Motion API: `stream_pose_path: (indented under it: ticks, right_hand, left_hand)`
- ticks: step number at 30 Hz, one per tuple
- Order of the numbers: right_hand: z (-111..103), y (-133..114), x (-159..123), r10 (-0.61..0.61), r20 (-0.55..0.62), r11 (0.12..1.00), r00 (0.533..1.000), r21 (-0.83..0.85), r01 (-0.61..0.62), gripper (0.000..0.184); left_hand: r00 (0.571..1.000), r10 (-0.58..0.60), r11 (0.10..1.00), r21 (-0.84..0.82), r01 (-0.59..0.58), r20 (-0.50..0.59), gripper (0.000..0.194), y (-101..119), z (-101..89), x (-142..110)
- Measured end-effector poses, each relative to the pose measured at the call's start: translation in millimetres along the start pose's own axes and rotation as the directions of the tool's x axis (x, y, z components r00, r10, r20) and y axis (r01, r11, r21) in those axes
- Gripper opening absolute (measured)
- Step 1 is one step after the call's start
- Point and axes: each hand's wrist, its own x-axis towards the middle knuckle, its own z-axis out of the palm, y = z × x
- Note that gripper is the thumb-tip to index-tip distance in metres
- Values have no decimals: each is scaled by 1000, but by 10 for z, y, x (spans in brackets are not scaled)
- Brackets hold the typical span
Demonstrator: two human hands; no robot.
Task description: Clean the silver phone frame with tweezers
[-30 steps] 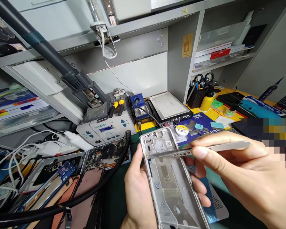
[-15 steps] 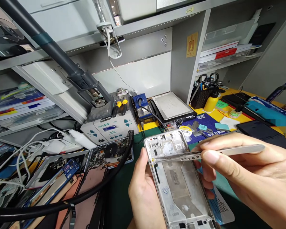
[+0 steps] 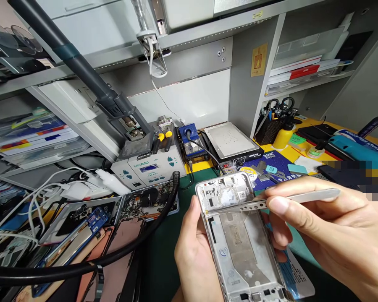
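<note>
A bare metal phone frame (image 3: pixel 239 247), its inner side facing me and its top tilted away, rests in my left hand (image 3: pixel 193 247). The thumb lies along the frame's left edge, and fingertips wrap round the right edge. My right hand (image 3: pixel 315 218) pinches a pair of steel tweezers (image 3: pixel 252 205) between thumb and fingers. The tweezers point left across the upper part of the frame, and their tip is at its left edge, near a small yellowish part. Whether the tip grips anything is too small to tell. Handwritten marks show near the frame's top.
A hot air station (image 3: pixel 148 170) with yellow-handled pliers (image 3: pixel 163 141) on top stands behind. Its black hose (image 3: pixel 154 235) curves across the left over phone parts (image 3: pixel 122 251). A flat heating plate (image 3: pixel 231 140), a yellow bottle (image 3: pixel 283 135) and a blue mat (image 3: pixel 261 165) lie beyond my hands.
The view has shifted slightly, so everything sits a little further right. Both hands keep the same hold, and the tweezer tip stays by the frame's left edge.
</note>
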Motion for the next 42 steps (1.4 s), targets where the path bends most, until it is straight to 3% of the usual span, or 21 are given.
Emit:
stream_pose_path:
  ticks: [9, 15, 22, 25, 31, 38, 42]
  right_hand:
    - [36, -31, 21, 12, 33, 1000, 999, 26, -13, 22]
    - [25, -51, 36, 27, 106, 993, 994, 115, -40, 19]
    - [59, -43, 20, 27, 94, 992, 995, 122, -39, 19]
    - [80, -58, 24, 23, 91, 993, 996, 110, -33, 20]
    - [110, -103, 18, -5, 99, 994, 995, 111, -7, 18]
    - [116, -88, 21, -16, 89, 995, 996, 98, 7, 17]
    - [119, -72, 16, -19, 93, 995, 996, 102, 9, 16]
  left_hand:
    - [991, -59, 998, 10, 58, 116, 80, 68, -37, -63]
    - [993, -96, 995, 45, 93, 67, 80, 99, -35, -86]
    - [994, -82, 993, 78, 87, -67, 85, 104, 58, -44]
    - [996, -87, 994, 67, 88, -17, 80, 97, 80, -42]
    - [978, -57, 998, 21, 54, 200, 99, 84, 130, -45]
    - [979, -47, 999, 31, 41, 200, 96, 91, 137, -40]
    - [992, -39, 998, 53, 33, 117, 87, 78, 137, -17]
